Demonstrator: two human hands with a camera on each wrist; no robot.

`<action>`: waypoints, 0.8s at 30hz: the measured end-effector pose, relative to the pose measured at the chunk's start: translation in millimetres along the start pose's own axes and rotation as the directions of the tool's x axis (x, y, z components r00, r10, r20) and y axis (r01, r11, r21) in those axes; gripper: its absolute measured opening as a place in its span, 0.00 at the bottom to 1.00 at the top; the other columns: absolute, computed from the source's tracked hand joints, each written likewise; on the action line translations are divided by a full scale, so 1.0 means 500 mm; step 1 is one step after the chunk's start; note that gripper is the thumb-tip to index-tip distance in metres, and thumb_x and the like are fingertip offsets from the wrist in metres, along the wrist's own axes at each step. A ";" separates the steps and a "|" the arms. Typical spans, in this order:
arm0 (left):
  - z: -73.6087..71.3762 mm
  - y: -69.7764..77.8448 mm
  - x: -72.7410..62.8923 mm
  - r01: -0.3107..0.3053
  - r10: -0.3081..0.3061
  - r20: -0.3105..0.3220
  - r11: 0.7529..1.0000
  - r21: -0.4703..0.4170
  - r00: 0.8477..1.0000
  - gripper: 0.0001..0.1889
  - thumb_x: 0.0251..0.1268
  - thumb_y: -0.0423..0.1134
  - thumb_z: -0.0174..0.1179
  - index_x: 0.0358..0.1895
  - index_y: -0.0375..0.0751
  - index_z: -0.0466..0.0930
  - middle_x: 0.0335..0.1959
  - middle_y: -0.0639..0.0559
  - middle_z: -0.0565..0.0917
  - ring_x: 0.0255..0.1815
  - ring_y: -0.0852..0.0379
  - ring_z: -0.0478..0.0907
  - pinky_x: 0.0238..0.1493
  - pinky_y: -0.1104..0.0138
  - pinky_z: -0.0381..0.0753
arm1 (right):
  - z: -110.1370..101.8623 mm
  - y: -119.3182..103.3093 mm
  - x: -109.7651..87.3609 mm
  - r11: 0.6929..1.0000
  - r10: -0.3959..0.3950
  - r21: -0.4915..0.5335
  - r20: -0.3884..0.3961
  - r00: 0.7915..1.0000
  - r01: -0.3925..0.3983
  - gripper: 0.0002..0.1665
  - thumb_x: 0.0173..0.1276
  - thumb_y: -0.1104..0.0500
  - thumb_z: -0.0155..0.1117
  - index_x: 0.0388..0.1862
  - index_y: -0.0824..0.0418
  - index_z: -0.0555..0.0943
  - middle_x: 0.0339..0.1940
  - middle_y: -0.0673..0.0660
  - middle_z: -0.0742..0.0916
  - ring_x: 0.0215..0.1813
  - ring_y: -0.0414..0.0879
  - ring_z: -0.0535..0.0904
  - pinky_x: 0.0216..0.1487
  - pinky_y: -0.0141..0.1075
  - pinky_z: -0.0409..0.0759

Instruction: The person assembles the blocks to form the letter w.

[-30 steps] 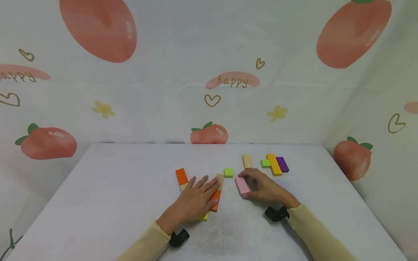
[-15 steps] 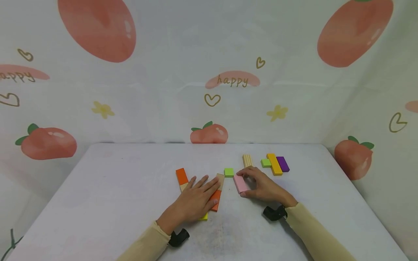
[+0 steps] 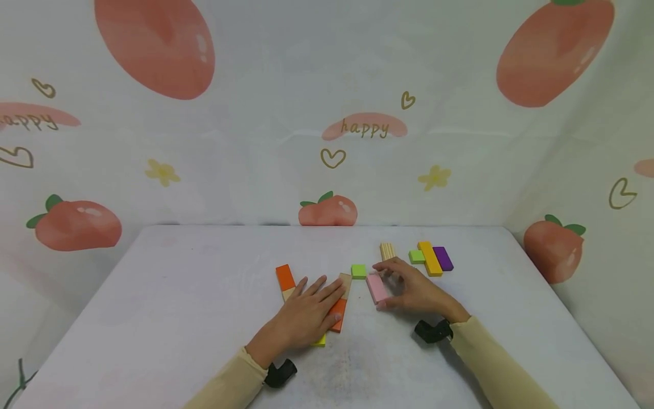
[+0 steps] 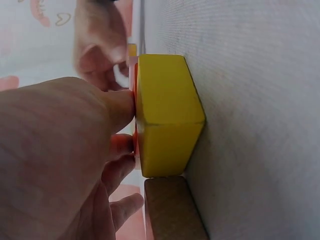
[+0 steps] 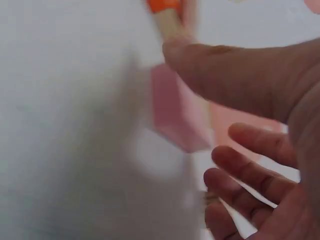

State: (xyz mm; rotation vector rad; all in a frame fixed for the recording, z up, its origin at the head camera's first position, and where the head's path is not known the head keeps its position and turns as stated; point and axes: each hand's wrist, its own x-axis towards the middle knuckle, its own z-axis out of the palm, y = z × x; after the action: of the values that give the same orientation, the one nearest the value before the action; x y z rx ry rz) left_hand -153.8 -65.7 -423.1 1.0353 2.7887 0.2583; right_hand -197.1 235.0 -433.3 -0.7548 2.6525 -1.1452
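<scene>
In the head view my left hand (image 3: 306,315) lies spread over a group of blocks and rests on them. Showing round it are an orange block (image 3: 285,277), a bare wood block (image 3: 346,283), an orange-red block (image 3: 338,315) and a yellow block (image 4: 170,95); the rest are hidden under the palm. My right hand (image 3: 411,289) hovers at a pink block (image 3: 377,288) that lies flat, its near corner close to the thumb. The right wrist view, blurred, shows the fingers apart from the pink block (image 5: 172,105). A green block (image 3: 359,271) touches or nearly touches its far end.
Behind the right hand lies a ribbed wooden piece (image 3: 388,251). Farther right sit a small green block (image 3: 416,257), a long amber block (image 3: 430,258) and a purple block (image 3: 443,258). A printed curtain (image 3: 245,165) hangs behind the white table (image 3: 153,318).
The pink block has slid left up to the green block. My right fingers have since lifted off it and spread. The left hand has stayed put.
</scene>
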 end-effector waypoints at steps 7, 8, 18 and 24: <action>0.001 0.002 -0.002 -0.003 0.003 -0.003 1.000 -0.006 1.000 0.31 0.82 0.54 0.46 0.80 0.46 0.59 0.81 0.53 0.59 0.81 0.45 0.53 0.77 0.42 0.48 | -0.047 0.037 0.052 0.967 0.008 -0.252 -0.098 0.995 -0.033 0.42 0.61 0.59 0.78 0.71 0.69 0.72 0.66 0.67 0.78 0.67 0.65 0.71 0.65 0.60 0.71; 0.001 0.002 -0.003 -0.003 0.003 -0.004 1.000 -0.006 1.000 0.31 0.82 0.54 0.46 0.80 0.46 0.59 0.81 0.53 0.59 0.81 0.45 0.53 0.77 0.42 0.48 | -0.049 0.041 0.060 0.957 0.022 -0.286 -0.082 0.996 -0.045 0.42 0.61 0.59 0.77 0.71 0.69 0.71 0.67 0.68 0.77 0.68 0.67 0.69 0.66 0.63 0.68; 0.005 0.001 -0.001 -0.008 0.008 -0.005 1.000 -0.006 1.000 0.31 0.82 0.53 0.46 0.81 0.46 0.58 0.81 0.53 0.59 0.81 0.45 0.53 0.78 0.43 0.48 | -0.056 0.015 0.022 0.993 0.001 -0.117 -0.070 0.998 -0.009 0.37 0.59 0.58 0.80 0.66 0.65 0.77 0.62 0.60 0.82 0.62 0.59 0.74 0.62 0.56 0.74; 0.003 0.000 0.000 -0.005 0.005 -0.008 1.000 0.004 1.000 0.31 0.82 0.53 0.46 0.80 0.45 0.58 0.81 0.53 0.59 0.81 0.45 0.53 0.77 0.43 0.48 | -0.039 -0.013 -0.047 0.999 -0.012 -0.035 -0.002 1.000 0.011 0.35 0.57 0.51 0.82 0.63 0.52 0.78 0.59 0.50 0.79 0.60 0.52 0.73 0.58 0.51 0.76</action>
State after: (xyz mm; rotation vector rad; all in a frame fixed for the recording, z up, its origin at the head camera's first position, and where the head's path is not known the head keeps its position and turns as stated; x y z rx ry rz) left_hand -153.5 -65.4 -424.7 1.0452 2.7950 0.2583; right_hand -180.8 255.7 -416.4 -0.7761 2.6805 -1.1060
